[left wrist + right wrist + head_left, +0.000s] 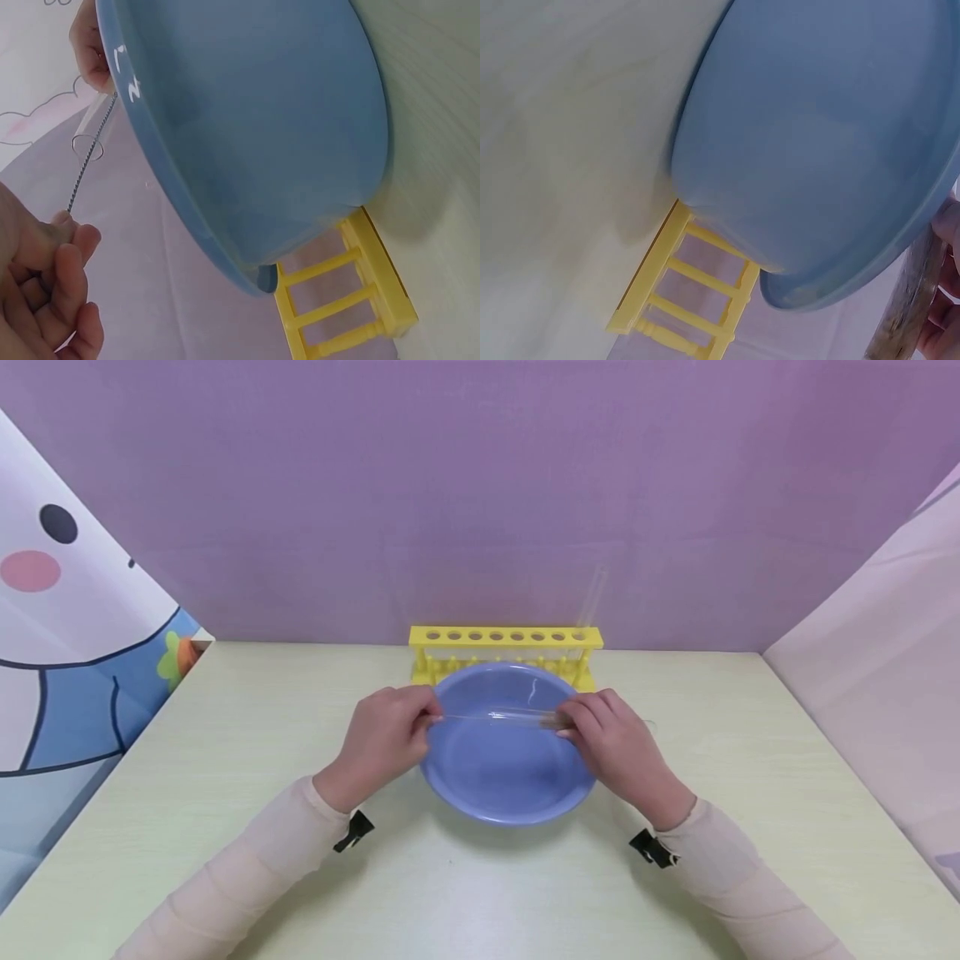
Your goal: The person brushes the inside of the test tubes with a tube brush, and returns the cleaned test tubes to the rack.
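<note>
My left hand (386, 731) pinches the thin twisted-wire handle of a test tube brush (85, 165). A clear glass test tube (517, 714) lies level above the blue basin (510, 777), its mouth toward my left hand. The wire runs into that mouth, and the brush's brownish bristles (907, 300) show inside the tube near my right hand (618, 743). My right fingers grip the tube from outside, over the basin's right side. The tube's far end is mostly hidden by that hand.
A yellow test tube rack (506, 637) stands right behind the basin, with a clear test tube (592, 597) upright but leaning slightly in its right end. Pale table (300, 693) surrounds the basin. A purple cloth (480, 510) hangs along the back.
</note>
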`<action>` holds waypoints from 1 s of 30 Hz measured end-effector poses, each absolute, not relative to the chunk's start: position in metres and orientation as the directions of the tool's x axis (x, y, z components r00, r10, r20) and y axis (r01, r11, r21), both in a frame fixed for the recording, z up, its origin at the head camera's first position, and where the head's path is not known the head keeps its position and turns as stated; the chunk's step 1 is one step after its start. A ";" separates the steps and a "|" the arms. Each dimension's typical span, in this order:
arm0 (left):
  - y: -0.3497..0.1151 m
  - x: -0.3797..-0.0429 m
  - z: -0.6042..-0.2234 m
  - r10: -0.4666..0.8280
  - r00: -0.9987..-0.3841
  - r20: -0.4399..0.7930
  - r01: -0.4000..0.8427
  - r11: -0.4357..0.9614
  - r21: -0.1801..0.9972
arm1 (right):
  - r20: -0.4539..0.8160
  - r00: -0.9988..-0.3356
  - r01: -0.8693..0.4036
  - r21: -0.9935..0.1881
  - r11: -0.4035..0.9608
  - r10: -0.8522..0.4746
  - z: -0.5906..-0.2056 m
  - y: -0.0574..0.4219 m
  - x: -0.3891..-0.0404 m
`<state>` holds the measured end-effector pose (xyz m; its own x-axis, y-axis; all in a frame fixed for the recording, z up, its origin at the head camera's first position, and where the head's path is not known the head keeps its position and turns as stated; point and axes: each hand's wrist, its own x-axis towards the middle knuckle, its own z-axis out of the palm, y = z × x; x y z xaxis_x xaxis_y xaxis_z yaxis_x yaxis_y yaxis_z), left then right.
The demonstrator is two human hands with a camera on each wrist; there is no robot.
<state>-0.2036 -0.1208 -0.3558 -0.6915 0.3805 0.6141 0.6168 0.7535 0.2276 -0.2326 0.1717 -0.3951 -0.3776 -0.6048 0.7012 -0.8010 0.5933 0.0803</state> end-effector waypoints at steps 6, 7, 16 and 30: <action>-0.126 -0.204 -0.357 0.387 -0.691 0.610 0.609 0.767 0.204 | 0.709 -0.354 -0.805 0.101 0.584 -0.610 -0.396 0.173 -0.233; -0.127 -0.204 -0.357 0.390 -0.689 0.611 0.611 0.766 0.200 | 0.709 -0.354 -0.803 0.104 0.587 -0.610 -0.396 0.174 -0.234; -0.134 -0.203 -0.359 0.409 -0.613 0.675 0.648 0.749 0.135 | 0.703 -0.356 -0.787 0.129 0.603 -0.616 -0.397 0.177 -0.236; -0.143 -0.205 -0.360 0.457 -0.555 0.695 0.666 0.745 0.041 | 0.643 -0.441 -0.755 0.111 0.646 -0.626 -0.401 0.188 -0.236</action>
<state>-0.2048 -0.1429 -0.3603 -0.5549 0.4573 0.6949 0.6657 0.7451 0.0412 -0.2364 0.1876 -0.4011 -0.4411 -0.6261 0.6429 -0.7554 0.6458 0.1107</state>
